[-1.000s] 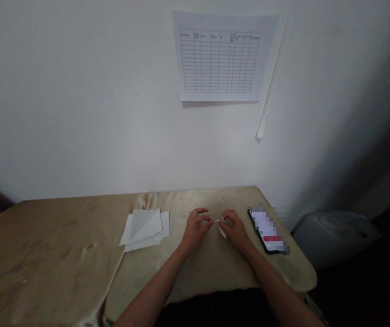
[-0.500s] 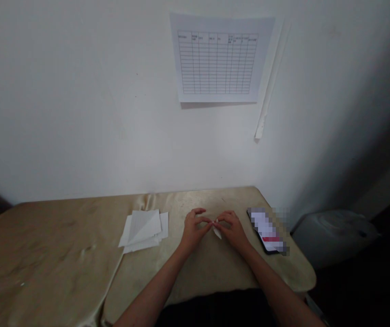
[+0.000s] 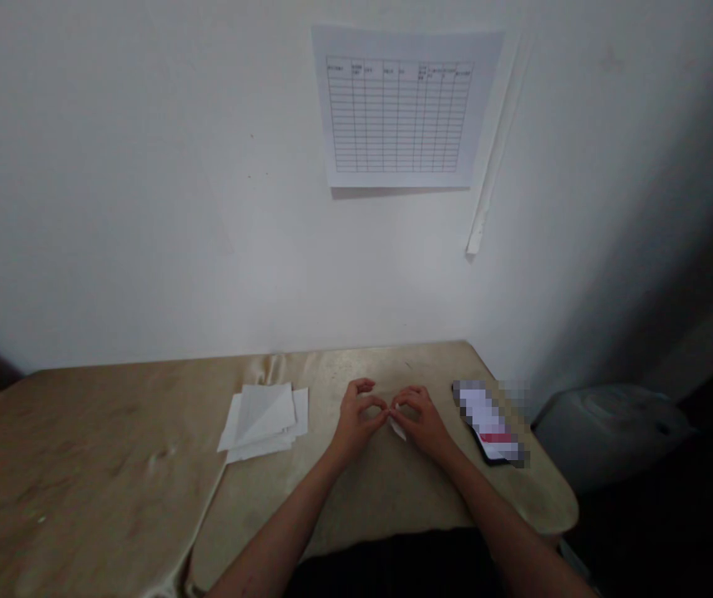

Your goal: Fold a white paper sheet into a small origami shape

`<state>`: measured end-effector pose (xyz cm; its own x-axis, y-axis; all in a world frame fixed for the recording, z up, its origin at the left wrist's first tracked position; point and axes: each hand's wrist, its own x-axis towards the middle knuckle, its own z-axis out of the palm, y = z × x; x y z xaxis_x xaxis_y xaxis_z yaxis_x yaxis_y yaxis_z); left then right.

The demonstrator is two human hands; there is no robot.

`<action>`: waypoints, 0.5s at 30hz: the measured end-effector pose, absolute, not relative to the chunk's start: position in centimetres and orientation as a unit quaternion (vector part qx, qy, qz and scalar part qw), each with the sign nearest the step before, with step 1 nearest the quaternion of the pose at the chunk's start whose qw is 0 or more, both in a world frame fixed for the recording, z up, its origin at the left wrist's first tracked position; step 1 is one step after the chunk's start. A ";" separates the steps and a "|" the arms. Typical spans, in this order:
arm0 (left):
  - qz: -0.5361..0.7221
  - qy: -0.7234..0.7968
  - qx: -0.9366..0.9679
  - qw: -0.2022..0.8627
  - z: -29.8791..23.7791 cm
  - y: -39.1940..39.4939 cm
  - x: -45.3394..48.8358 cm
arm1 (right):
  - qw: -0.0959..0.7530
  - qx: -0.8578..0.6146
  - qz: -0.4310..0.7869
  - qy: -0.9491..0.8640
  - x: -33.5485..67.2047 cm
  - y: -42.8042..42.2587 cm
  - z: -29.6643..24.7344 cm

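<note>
Both my hands meet over the tan table [image 3: 113,465] near its far right end. My left hand [image 3: 356,419] and my right hand [image 3: 422,419] pinch a small folded piece of white paper [image 3: 397,428] between their fingertips. The paper hangs just above the tabletop between the two hands. Most of it is hidden by my fingers.
A loose stack of white paper sheets [image 3: 264,419] lies left of my hands. A phone [image 3: 487,422] with a lit screen lies to the right, near the table's edge. A printed grid sheet [image 3: 399,112] hangs on the white wall. A grey bin [image 3: 612,428] stands right of the table.
My hands have drawn closer together, fingertips now almost touching, and the small paper has shifted slightly left with them.
</note>
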<state>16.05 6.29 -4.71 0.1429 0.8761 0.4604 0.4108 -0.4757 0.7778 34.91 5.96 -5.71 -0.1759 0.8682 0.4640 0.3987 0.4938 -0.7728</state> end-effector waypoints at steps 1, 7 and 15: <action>0.479 0.451 0.712 0.245 -4.7 6.3 16.0 | 0.474 -0.440 0.250 -0.721 35.0 6.0 -5.7; 0.481 0.463 0.703 0.246 -4.9 6.7 15.7 | 0.500 -0.437 0.240 -0.708 35.3 6.3 -5.8; 0.473 0.467 0.710 0.231 -5.0 6.6 15.7 | 0.492 -0.453 0.220 -0.710 35.3 6.3 -5.9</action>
